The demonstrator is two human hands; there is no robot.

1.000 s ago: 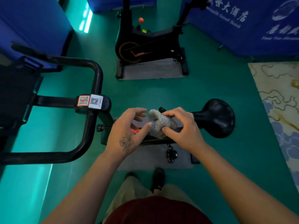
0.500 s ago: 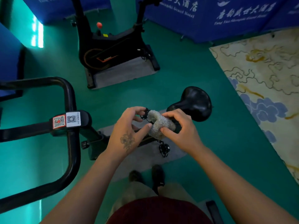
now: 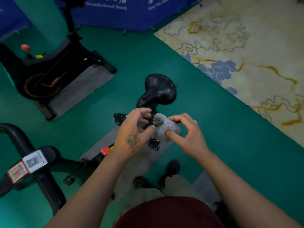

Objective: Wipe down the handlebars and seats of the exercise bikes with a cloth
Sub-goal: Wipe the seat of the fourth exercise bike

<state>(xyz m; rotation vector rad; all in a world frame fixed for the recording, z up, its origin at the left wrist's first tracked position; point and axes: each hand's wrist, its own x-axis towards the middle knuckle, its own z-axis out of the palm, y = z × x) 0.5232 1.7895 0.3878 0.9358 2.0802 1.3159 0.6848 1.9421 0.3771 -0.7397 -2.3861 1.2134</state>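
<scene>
A bunched grey cloth [image 3: 166, 129] is held in mid-air between both hands, just below the black bike seat [image 3: 158, 91]. My right hand [image 3: 187, 134] pinches the cloth with thumb and fingers. My left hand [image 3: 133, 134], tattooed on its back, touches the cloth's left edge with its thumb, fingers curled above it. The black handlebars [image 3: 24, 145] of the same bike curve along the lower left, carrying a QR sticker [image 3: 34, 161]. Neither hand touches the seat or the bars.
A second black exercise bike [image 3: 49, 71] stands on a grey mat at upper left. Blue banners [image 3: 115, 12] line the back. A cream patterned carpet [image 3: 246, 55] covers the right. My shoes [image 3: 171, 168] stand on green floor beside the near bike's mat.
The view has swung right and down: the seat now sits above my hands and the handlebars slid to the lower left. Both hands keep working the cloth between them.
</scene>
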